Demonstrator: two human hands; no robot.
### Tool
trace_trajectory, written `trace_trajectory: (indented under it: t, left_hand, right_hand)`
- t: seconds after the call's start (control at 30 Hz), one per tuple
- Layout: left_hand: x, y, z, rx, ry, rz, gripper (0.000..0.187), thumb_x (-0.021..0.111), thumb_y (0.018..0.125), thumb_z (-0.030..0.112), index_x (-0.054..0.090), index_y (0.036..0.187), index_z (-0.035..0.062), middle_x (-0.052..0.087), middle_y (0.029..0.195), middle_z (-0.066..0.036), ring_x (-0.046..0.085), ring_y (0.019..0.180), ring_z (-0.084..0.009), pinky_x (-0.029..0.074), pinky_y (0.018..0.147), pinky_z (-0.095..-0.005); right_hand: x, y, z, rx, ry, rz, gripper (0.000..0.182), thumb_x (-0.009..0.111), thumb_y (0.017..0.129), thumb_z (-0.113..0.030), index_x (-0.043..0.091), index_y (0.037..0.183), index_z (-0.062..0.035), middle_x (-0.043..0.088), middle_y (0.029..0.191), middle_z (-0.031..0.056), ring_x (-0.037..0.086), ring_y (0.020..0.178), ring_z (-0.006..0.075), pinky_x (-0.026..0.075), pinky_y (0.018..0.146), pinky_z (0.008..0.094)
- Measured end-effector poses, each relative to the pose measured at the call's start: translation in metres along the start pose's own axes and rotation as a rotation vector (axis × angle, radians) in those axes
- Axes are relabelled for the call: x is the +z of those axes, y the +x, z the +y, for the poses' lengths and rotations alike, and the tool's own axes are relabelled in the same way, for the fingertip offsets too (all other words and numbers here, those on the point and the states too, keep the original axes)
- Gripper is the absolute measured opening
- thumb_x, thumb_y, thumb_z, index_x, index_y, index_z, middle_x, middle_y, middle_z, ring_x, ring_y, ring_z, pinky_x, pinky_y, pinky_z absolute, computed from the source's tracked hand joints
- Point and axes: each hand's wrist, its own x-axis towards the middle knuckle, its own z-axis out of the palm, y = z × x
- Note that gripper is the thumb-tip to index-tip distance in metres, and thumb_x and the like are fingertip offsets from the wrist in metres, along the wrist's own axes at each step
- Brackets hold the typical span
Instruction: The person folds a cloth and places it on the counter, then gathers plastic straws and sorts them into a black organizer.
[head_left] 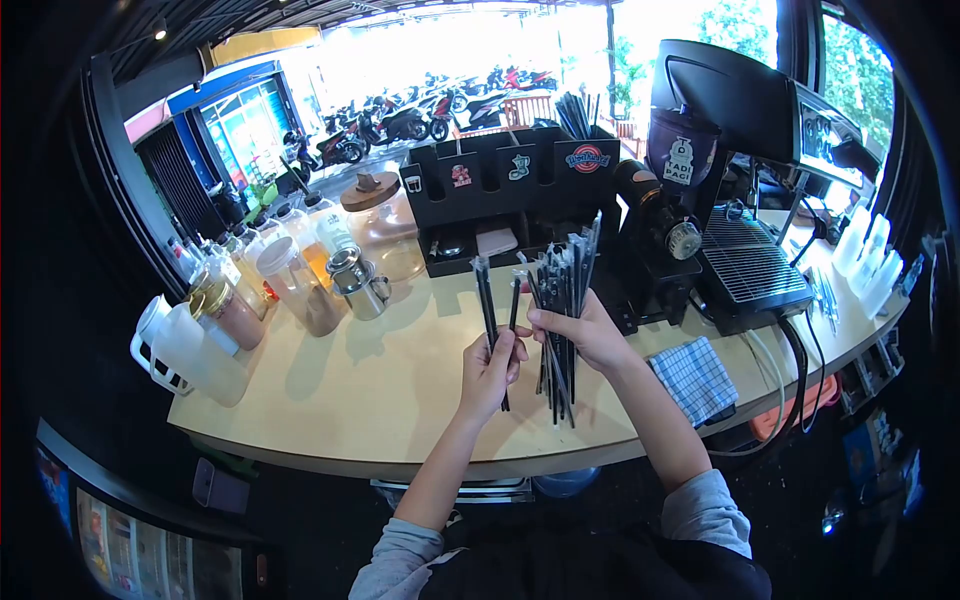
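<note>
Above the light wooden counter [400, 400], my left hand [488, 368] is closed around a few black drinking straws [486, 300] in clear wrappers, held nearly upright. Just to its right, my right hand [585, 335] grips a thicker bundle of wrapped black straws [568, 280], whose lower ends point down toward the counter. The two hands are close together, with the fingers of the left near the bundle. Behind them stands a black organizer [500, 200] with stickers on its front, and more straws [578, 115] stick up from its right compartment.
Several bottles, a plastic pitcher [200, 350], a glass jar [385, 230] with a wooden lid and a metal coffee dripper [350, 275] stand on the left. At right are a coffee grinder [665, 215], an espresso machine [745, 260] and a checkered cloth [693, 380].
</note>
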Motion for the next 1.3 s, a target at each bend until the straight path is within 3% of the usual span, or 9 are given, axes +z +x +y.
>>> trace_trajectory:
  t: [0.17, 0.27, 0.37, 0.43, 0.5, 0.57, 0.6, 0.8, 1.3]
  left_hand:
    - [0.000, -0.001, -0.002, 0.032, 0.148, -0.045, 0.030, 0.041, 0.093, 0.025, 0.056, 0.095, -0.0008, 0.052, 0.065, 0.000, 0.036, 0.045, -0.0014, 0.027, 0.040, -0.0157]
    - [0.000, 0.000, -0.001, -0.014, 0.167, -0.052, 0.030, 0.041, 0.094, 0.026, 0.056, 0.096, -0.0004, 0.053, 0.067, -0.001, 0.040, 0.047, -0.0033, 0.033, 0.044, -0.0170]
    - [-0.004, 0.005, -0.010, 0.036, 0.104, 0.045, 0.032, 0.039, 0.094, 0.027, 0.057, 0.096, 0.0002, 0.055, 0.069, -0.002, 0.045, 0.051, -0.0060, 0.039, 0.050, -0.0197]
    - [-0.006, 0.010, -0.014, 0.185, 0.253, 0.105, 0.036, 0.036, 0.095, 0.029, 0.057, 0.096, 0.0003, 0.053, 0.068, -0.002, 0.047, 0.056, -0.0083, 0.043, 0.057, -0.0225]
    - [-0.017, 0.009, -0.013, 0.111, 0.237, 0.042, 0.041, 0.032, 0.095, 0.033, 0.055, 0.101, -0.0004, 0.045, 0.060, 0.002, 0.041, 0.049, -0.0063, 0.038, 0.049, -0.0203]
    - [-0.018, 0.004, -0.003, -0.120, -0.065, -0.160, 0.045, 0.028, 0.095, 0.036, 0.052, 0.105, -0.0006, 0.033, 0.055, 0.005, 0.031, 0.043, -0.0041, 0.030, 0.042, -0.0189]
    - [-0.015, 0.003, -0.004, -0.115, -0.059, -0.182, 0.047, 0.025, 0.095, 0.038, 0.051, 0.104, -0.0003, 0.027, 0.054, 0.006, 0.023, 0.041, -0.0028, 0.022, 0.039, -0.0188]
    - [-0.019, -0.002, -0.006, -0.228, -0.169, -0.323, 0.046, 0.027, 0.094, 0.042, 0.049, 0.085, 0.0026, 0.026, 0.053, 0.006, 0.022, 0.042, -0.0031, 0.019, 0.039, -0.0191]
    - [-0.019, -0.007, -0.012, -0.365, -0.303, -0.597, 0.047, 0.029, 0.094, 0.043, 0.045, 0.071, 0.0048, 0.025, 0.053, 0.006, 0.022, 0.042, -0.0040, 0.017, 0.039, -0.0200]
  right_hand:
    - [-0.002, 0.002, 0.005, 0.043, -0.181, 0.090, 0.021, 0.067, 0.075, -0.014, 0.060, 0.091, -0.0008, 0.059, 0.071, 0.0021, 0.054, 0.063, 0.0066, 0.044, 0.059, 0.0222]
    - [-0.002, 0.000, 0.006, 0.004, -0.224, 0.143, 0.016, 0.065, 0.077, -0.013, 0.060, 0.086, -0.0011, 0.060, 0.072, 0.0032, 0.056, 0.065, 0.0083, 0.045, 0.061, 0.0238]
    - [0.001, 0.005, 0.010, -0.199, -0.065, 0.169, 0.015, 0.063, 0.079, -0.010, 0.056, 0.089, -0.0014, 0.058, 0.073, 0.0039, 0.057, 0.065, 0.0113, 0.045, 0.061, 0.0242]
    - [-0.002, 0.003, 0.006, -0.164, -0.043, 0.158, 0.014, 0.062, 0.079, -0.010, 0.055, 0.087, -0.0016, 0.058, 0.072, 0.0047, 0.057, 0.064, 0.0136, 0.046, 0.061, 0.0260]
    - [-0.005, 0.002, 0.006, -0.087, -0.012, 0.103, 0.015, 0.063, 0.079, -0.010, 0.054, 0.087, -0.0015, 0.057, 0.070, 0.0043, 0.057, 0.064, 0.0131, 0.046, 0.061, 0.0256]
    - [-0.004, 0.002, 0.009, -0.078, -0.065, 0.105, 0.016, 0.063, 0.078, -0.009, 0.053, 0.088, -0.0014, 0.055, 0.068, 0.0035, 0.056, 0.062, 0.0117, 0.045, 0.060, 0.0249]
    - [0.000, 0.002, 0.007, -0.073, -0.063, 0.111, 0.016, 0.063, 0.078, -0.008, 0.053, 0.088, -0.0015, 0.055, 0.067, 0.0028, 0.055, 0.061, 0.0108, 0.044, 0.059, 0.0240]
    - [0.006, 0.001, 0.003, -0.048, -0.090, 0.122, 0.016, 0.065, 0.076, -0.009, 0.055, 0.086, -0.0018, 0.054, 0.063, 0.0004, 0.051, 0.056, 0.0066, 0.041, 0.054, 0.0207]
    - [0.017, -0.001, -0.001, 0.009, -0.120, 0.081, 0.025, 0.074, 0.068, -0.012, 0.059, 0.086, -0.0015, 0.056, 0.067, -0.0005, 0.051, 0.058, 0.0053, 0.042, 0.055, 0.0208]
